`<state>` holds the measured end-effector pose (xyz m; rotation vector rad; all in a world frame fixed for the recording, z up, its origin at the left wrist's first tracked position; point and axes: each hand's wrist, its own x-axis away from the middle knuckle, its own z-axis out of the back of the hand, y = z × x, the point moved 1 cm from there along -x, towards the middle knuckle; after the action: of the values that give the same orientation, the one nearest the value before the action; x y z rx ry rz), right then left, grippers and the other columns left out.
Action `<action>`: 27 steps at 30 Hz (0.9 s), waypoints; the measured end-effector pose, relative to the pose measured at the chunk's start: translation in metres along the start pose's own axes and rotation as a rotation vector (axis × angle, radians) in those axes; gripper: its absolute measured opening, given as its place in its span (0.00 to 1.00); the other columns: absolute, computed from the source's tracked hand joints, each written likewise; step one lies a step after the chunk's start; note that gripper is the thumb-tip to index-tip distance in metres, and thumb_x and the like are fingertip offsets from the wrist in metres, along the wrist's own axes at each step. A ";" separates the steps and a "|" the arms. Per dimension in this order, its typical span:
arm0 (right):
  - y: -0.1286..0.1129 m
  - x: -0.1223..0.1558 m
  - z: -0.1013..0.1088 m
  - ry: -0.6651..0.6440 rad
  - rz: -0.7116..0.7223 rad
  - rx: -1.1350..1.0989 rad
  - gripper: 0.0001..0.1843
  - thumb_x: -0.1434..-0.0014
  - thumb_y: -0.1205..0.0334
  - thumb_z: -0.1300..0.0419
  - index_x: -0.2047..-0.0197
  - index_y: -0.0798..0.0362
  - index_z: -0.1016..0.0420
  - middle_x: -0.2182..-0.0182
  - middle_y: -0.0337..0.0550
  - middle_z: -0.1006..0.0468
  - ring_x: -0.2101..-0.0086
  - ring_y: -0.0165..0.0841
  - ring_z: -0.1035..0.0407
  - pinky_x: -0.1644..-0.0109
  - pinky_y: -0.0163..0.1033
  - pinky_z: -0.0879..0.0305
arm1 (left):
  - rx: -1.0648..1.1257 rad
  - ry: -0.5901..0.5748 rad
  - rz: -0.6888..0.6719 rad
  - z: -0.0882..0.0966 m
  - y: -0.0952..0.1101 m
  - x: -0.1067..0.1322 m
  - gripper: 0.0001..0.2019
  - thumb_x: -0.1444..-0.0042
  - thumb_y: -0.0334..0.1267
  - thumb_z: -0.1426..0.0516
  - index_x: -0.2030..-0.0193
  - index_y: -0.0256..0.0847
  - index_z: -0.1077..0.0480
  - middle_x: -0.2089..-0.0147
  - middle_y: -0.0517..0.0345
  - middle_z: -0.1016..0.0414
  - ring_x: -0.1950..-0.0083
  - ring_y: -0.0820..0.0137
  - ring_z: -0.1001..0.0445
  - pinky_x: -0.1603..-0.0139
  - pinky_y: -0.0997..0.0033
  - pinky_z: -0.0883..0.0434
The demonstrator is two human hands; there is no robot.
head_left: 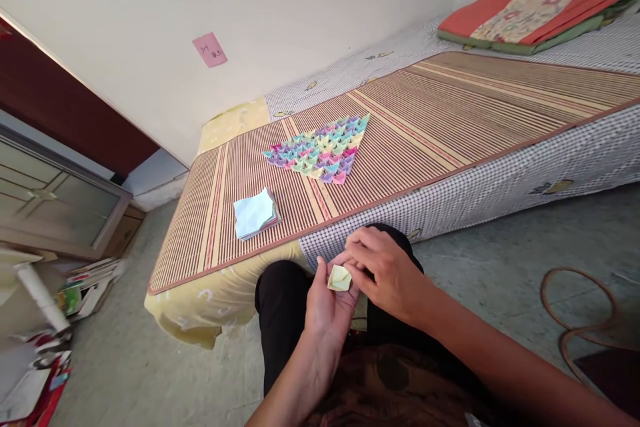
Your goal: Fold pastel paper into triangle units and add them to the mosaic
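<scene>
A small piece of folded pale yellow paper (340,278) lies in the upturned palm of my left hand (327,303), between the thumb and fingers. My right hand (377,267) reaches over from the right, its fingers bent and touching the paper's right edge. Some of the right fingertips are hidden behind the hand. On the bed mat, a stack of light blue square paper (254,213) sits to the left. Farther back, many small folded paper boats (320,152) in pastel colours stand in close rows.
The striped bamboo mat (440,120) covers the bed in front of my knees. A folded red and floral quilt (530,17) lies at the far right. A pink note (210,50) is on the wall. Papers (87,287) and a cabinet (55,187) stand left; a cable (567,327) curls on the floor.
</scene>
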<state>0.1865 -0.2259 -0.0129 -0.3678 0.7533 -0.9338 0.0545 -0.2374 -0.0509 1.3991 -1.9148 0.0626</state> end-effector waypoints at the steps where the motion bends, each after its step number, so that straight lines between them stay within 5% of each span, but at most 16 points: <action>1: -0.003 0.000 -0.001 -0.019 0.031 0.018 0.07 0.37 0.74 0.39 0.63 0.53 0.23 0.60 0.46 0.24 0.59 0.39 0.32 0.55 0.45 0.40 | 0.002 0.003 0.004 0.002 -0.001 -0.001 0.26 0.23 0.44 0.56 0.64 0.32 0.23 0.66 0.49 0.19 0.65 0.67 0.19 0.57 0.67 0.21; 8: -0.009 0.002 -0.026 -0.034 0.086 0.198 0.08 0.41 0.76 0.36 0.68 0.54 0.26 0.62 0.44 0.24 0.61 0.38 0.35 0.59 0.45 0.43 | 0.003 -0.005 0.033 0.022 -0.006 -0.011 0.19 0.26 0.46 0.49 0.53 0.33 0.22 0.65 0.51 0.20 0.62 0.65 0.19 0.51 0.63 0.21; 14: -0.002 0.000 -0.035 0.013 0.094 0.212 0.12 0.42 0.77 0.34 0.70 0.52 0.28 0.64 0.42 0.25 0.62 0.38 0.35 0.60 0.45 0.43 | 0.050 -0.021 0.022 0.024 -0.005 -0.017 0.17 0.29 0.45 0.43 0.59 0.31 0.22 0.60 0.45 0.19 0.59 0.62 0.18 0.49 0.63 0.23; 19: 0.007 -0.009 -0.026 -0.011 0.043 0.098 0.12 0.41 0.79 0.37 0.69 0.53 0.29 0.63 0.41 0.24 0.61 0.38 0.33 0.59 0.44 0.40 | -0.009 -0.047 0.026 0.008 0.005 -0.016 0.20 0.25 0.43 0.49 0.59 0.30 0.21 0.61 0.44 0.18 0.61 0.62 0.18 0.52 0.62 0.22; 22: 0.018 -0.021 -0.015 -0.020 0.003 -0.007 0.13 0.40 0.81 0.40 0.69 0.53 0.30 0.63 0.41 0.25 0.60 0.37 0.32 0.58 0.43 0.38 | -0.121 0.036 0.010 0.003 0.015 -0.019 0.21 0.25 0.43 0.50 0.61 0.31 0.22 0.61 0.42 0.16 0.63 0.61 0.17 0.58 0.63 0.22; 27: 0.047 -0.061 0.004 -0.008 -0.004 -0.074 0.14 0.37 0.81 0.42 0.68 0.53 0.28 0.64 0.41 0.25 0.60 0.37 0.32 0.55 0.43 0.35 | -0.282 0.082 0.061 0.019 0.020 -0.044 0.17 0.29 0.40 0.42 0.63 0.28 0.21 0.66 0.39 0.16 0.69 0.63 0.17 0.67 0.71 0.26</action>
<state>0.1943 -0.1490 -0.0123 -0.4374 0.7818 -0.9093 0.0326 -0.2025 -0.0833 1.1329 -1.8180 -0.1153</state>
